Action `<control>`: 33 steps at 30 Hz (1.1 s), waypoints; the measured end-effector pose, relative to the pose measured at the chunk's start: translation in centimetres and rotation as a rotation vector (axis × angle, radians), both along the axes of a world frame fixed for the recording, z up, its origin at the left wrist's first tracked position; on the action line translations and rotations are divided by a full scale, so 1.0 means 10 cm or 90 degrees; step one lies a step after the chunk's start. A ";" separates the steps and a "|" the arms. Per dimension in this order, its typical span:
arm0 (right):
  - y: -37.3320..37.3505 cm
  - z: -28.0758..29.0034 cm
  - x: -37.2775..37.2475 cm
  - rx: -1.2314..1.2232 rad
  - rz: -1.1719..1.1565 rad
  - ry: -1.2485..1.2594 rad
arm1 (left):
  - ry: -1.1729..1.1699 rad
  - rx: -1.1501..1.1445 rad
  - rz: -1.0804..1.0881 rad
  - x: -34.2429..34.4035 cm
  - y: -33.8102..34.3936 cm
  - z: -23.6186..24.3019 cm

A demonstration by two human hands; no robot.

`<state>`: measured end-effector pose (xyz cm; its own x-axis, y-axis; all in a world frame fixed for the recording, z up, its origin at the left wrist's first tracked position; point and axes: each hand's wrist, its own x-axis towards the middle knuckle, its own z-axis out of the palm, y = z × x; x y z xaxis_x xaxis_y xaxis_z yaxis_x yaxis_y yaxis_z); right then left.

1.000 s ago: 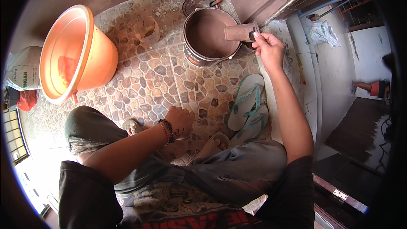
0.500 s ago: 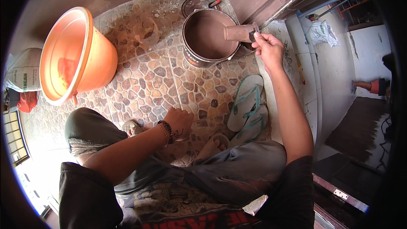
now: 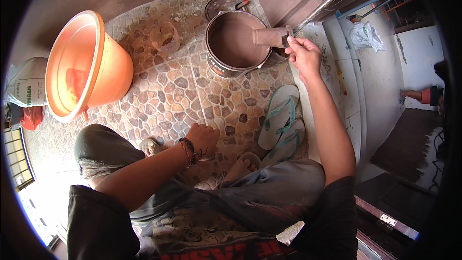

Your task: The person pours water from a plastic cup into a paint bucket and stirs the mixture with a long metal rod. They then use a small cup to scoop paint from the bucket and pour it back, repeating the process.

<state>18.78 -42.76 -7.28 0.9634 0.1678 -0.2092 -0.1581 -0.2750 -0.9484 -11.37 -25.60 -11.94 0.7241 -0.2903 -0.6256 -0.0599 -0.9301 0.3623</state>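
Between the fingers of my right hand is a paint-smeared plastic cup. It tips sideways over the right rim of a bucket of brown paint, its far end above the paint. Its inside does not show. My left hand, with dark bracelets at the wrist, hangs in front of my bent knees. Its fingers curl under into a loose fist, and nothing shows in it.
An orange tub stands at left, beside a white sack. A clear plastic container sits near the bucket. Green-strapped flip-flops lie by the step. At far right, another person's hand is near a partly brown-painted surface.
The whole view has shifted very slightly. My right hand keeps the cup over the bucket, and my left hand stays in place.
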 end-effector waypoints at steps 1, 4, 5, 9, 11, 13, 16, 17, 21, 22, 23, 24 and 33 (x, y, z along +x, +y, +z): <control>-0.01 0.00 0.00 -0.002 -0.002 0.001 | 0.005 0.004 -0.001 0.00 0.00 -0.01; -0.02 -0.01 0.02 0.005 0.000 0.005 | 0.003 0.002 0.008 0.00 -0.01 -0.03; -0.02 -0.02 0.01 0.003 -0.005 0.010 | -0.007 0.003 0.005 0.00 -0.01 -0.03; -0.03 -0.03 0.03 -0.017 -0.002 0.010 | 0.005 0.013 -0.004 0.01 -0.01 -0.02; -0.03 -0.04 0.04 -0.003 -0.002 0.002 | 0.010 0.013 -0.002 0.01 -0.01 -0.02; -0.05 -0.08 0.05 0.011 0.005 -0.007 | 0.019 0.011 0.000 -0.01 0.00 -0.03; -0.08 -0.13 0.10 -0.010 0.031 -0.029 | 0.010 -0.002 0.019 -0.03 0.00 -0.09; -0.07 -0.16 0.11 -0.013 0.033 -0.033 | 0.002 -0.002 0.018 -0.04 0.01 -0.10; -0.11 -0.23 0.21 -0.028 0.053 -0.032 | 0.004 0.006 0.012 -0.06 0.02 -0.13; -0.13 -0.24 0.23 -0.027 0.054 -0.030 | 0.002 0.006 0.008 -0.06 0.02 -0.12; -0.14 -0.25 0.26 -0.026 0.056 -0.031 | 0.012 0.004 0.009 -0.05 0.02 -0.11; -0.15 -0.26 0.27 -0.026 0.054 -0.029 | 0.018 0.004 0.010 -0.04 0.02 -0.10; -0.14 -0.20 0.18 -0.003 0.056 -0.046 | 0.049 0.010 0.013 0.00 0.00 -0.04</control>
